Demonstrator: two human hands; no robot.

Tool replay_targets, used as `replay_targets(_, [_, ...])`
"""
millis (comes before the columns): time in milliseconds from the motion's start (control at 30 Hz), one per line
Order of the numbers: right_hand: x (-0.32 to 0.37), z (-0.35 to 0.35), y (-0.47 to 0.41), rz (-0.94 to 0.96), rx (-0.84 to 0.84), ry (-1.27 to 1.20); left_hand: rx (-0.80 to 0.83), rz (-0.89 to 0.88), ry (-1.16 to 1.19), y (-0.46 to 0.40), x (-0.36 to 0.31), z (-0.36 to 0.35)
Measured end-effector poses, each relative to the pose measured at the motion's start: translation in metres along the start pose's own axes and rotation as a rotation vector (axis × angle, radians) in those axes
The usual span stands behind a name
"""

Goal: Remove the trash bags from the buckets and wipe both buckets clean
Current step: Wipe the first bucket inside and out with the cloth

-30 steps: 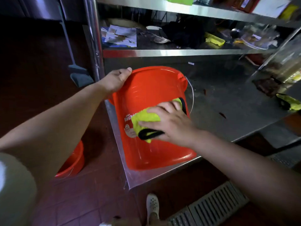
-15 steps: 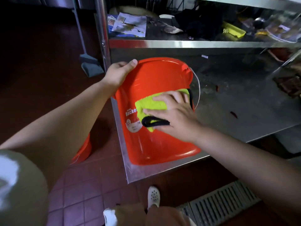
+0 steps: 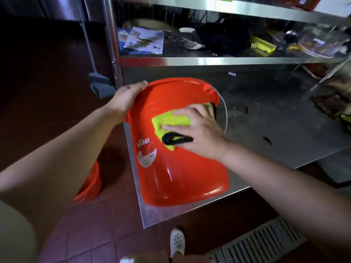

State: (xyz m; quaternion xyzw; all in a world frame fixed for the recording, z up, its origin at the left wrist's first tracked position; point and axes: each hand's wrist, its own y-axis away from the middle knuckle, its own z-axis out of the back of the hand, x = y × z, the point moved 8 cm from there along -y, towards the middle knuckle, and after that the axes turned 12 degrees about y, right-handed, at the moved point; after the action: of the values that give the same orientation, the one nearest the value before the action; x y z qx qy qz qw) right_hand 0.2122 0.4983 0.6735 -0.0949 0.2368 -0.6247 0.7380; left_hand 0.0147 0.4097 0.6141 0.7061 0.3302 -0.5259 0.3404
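Right now the orange bucket lies on its side at the near corner of the steel table, its base toward the person and its open mouth pointing away toward the shelves. The left hand grips the rim on the left, fingers curled over the edge, steadying it. The right hand presses a yellow cloth flat against the upturned outer wall near the rim, fingers spread over it, the thumb holding down a black edge of the cloth. Judging by this, the wall running toward the base is the stretch left to wipe, along the bucket's long axis toward the person. The base sits just at the table edge, so a hard pull could slide it off. A second orange bucket stands on the floor, left, partly hidden by the left arm.
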Motion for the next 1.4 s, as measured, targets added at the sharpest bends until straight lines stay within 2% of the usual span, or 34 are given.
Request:
replay_targets(167, [-0.055,-0.01,-0.047,-0.247,0.031,-0.014,-0.031,0.012,-0.017,-0.002,0.002,0.002])
replay_targets(300, [-0.051,-0.011,-0.039,-0.363,0.022,-0.077,-0.034,-0.007,-0.029,0.002,0.004,0.004])
replay_targets(600, [0.019,0.011,0.094,-0.3,0.037,-0.2,-0.015,-0.088,-0.13,0.009,0.004,0.01])
replay_targets(733, [0.04,0.019,0.126,-0.197,0.08,-0.186,0.018,-0.064,-0.139,0.012,0.002,0.011])
replay_targets(867, [0.036,0.018,0.1,-0.094,0.053,-0.163,0.026,0.022,-0.072,0.01,0.004,0.018])
replay_targets(1000, [-0.002,0.01,0.04,-0.217,-0.008,-0.144,0.011,0.044,-0.065,0.01,0.006,0.021])
replay_targets(1167, [-0.049,-0.007,-0.018,-0.314,-0.003,-0.113,-0.027,0.066,-0.055,0.009,0.01,0.028])
replay_targets(1300, [-0.07,-0.015,-0.03,-0.508,-0.011,-0.16,-0.037,0.056,-0.078,0.014,0.011,0.033])
replay_targets(1400, [-0.053,-0.008,-0.018,-0.476,-0.016,-0.151,-0.065,0.019,-0.076,0.018,0.01,0.038])
